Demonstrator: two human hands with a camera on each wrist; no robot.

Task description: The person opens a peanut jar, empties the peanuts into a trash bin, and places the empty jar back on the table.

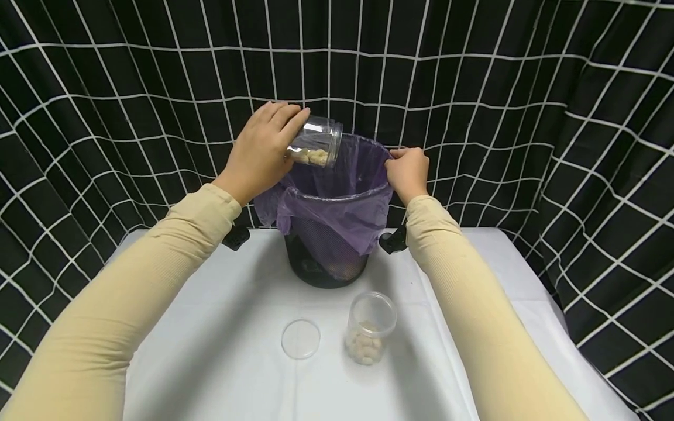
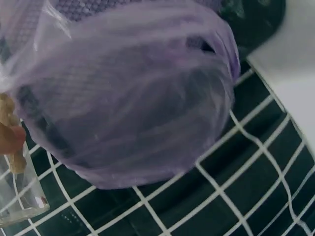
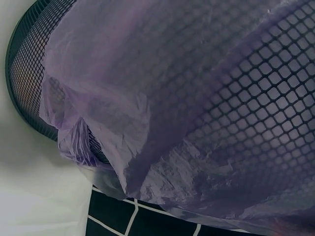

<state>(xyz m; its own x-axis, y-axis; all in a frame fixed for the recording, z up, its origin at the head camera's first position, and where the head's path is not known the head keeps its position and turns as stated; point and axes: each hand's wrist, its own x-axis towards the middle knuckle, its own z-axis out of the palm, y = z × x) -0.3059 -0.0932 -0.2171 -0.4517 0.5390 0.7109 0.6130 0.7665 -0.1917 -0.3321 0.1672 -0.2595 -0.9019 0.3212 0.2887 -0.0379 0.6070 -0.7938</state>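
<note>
My left hand (image 1: 268, 140) grips a clear plastic jar (image 1: 317, 140) tipped on its side, its open mouth toward the right over the bin. Pale, chunky pieces (image 1: 316, 156) lie along the jar's lower wall near the mouth. Below it stands a black mesh trash bin (image 1: 310, 257) lined with a purple plastic bag (image 1: 337, 213) folded over the rim. With curled fingers my right hand (image 1: 409, 171) pinches the bag and rim at the bin's right side. In the left wrist view, a fingertip (image 2: 11, 140) shows beside the pieces and the jar's edge.
A second clear container (image 1: 371, 327), open and holding pale pieces at its bottom, stands in front of the bin. Left of it a round clear lid (image 1: 301, 339) lies on the white tablecloth (image 1: 237, 351). A black curtain with white grid lines (image 1: 337, 70) surrounds the table.
</note>
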